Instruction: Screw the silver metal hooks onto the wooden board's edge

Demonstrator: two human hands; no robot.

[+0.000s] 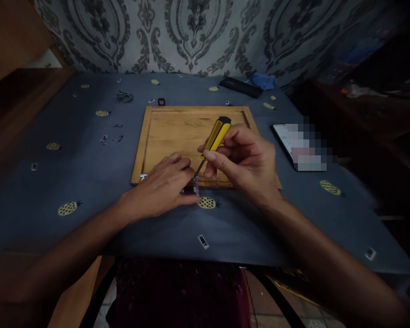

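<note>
My right hand (246,159) grips a yellow and black screwdriver (217,134), handle up and tilted away, its tip pointing down at a small metal part (192,186). My left hand (164,187) is closed over that small part, pressing it at the near edge of a wooden board (177,132). The part is mostly hidden under my fingers. The board lies flat on a blue cloth with yellow pineapple prints (71,182).
Small screws and metal bits (111,138) lie scattered left of the board, with a coiled wire (124,96) farther back. A phone (302,146) lies right of the board. A dark remote-like object (241,86) and a blue rag (263,81) sit near the patterned wall.
</note>
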